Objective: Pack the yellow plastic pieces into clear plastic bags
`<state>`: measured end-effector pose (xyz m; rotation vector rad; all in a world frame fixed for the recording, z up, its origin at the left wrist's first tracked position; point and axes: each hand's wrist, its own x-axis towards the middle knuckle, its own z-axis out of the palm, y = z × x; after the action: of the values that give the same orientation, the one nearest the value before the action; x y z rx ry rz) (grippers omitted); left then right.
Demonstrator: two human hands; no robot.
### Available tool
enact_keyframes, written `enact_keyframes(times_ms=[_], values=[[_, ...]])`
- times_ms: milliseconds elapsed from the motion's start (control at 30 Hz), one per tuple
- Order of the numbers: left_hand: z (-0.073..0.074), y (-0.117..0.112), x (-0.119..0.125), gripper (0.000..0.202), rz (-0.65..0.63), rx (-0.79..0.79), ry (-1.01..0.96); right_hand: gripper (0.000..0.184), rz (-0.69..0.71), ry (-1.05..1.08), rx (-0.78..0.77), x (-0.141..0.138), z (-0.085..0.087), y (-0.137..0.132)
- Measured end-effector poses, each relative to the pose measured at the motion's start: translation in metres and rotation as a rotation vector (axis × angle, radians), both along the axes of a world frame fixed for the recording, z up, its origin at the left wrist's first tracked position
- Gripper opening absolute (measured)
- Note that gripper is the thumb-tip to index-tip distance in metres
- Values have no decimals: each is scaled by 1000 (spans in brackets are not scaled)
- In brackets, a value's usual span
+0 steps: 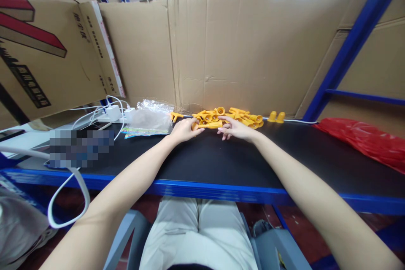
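A heap of several small yellow plastic parts [236, 116] lies on the black tabletop [221, 156] against the cardboard wall. My left hand [185, 130] is closed around one yellow part [211, 125] at the near left of the heap. My right hand [236, 128] rests just right of it, fingers stretched out toward that same part and touching the heap's front. Two more yellow parts [276, 117] stand apart to the right.
A clear plastic bag [152, 119] lies left of the heap, with white chargers and cables [109, 113] beyond it. A red plastic bag [363, 139] sits at the right. Cardboard sheets [240, 50] wall the back; blue shelf posts [351, 46] stand right.
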<state>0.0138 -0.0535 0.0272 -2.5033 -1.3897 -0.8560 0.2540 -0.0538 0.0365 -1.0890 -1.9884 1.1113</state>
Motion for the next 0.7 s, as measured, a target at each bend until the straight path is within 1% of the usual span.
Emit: enact_keyframes(times_ms=[267,433,700], values=[[-1,2,-1,41,-11,17,-4,42,-38,12,48,-1,2,0],[-1,2,-1,40,-25,18,-3,39,-61,-9,49,-3,3,-1],[0,3,0,36,4,-11,16,38,-70,-12,52,-3,3,-1]])
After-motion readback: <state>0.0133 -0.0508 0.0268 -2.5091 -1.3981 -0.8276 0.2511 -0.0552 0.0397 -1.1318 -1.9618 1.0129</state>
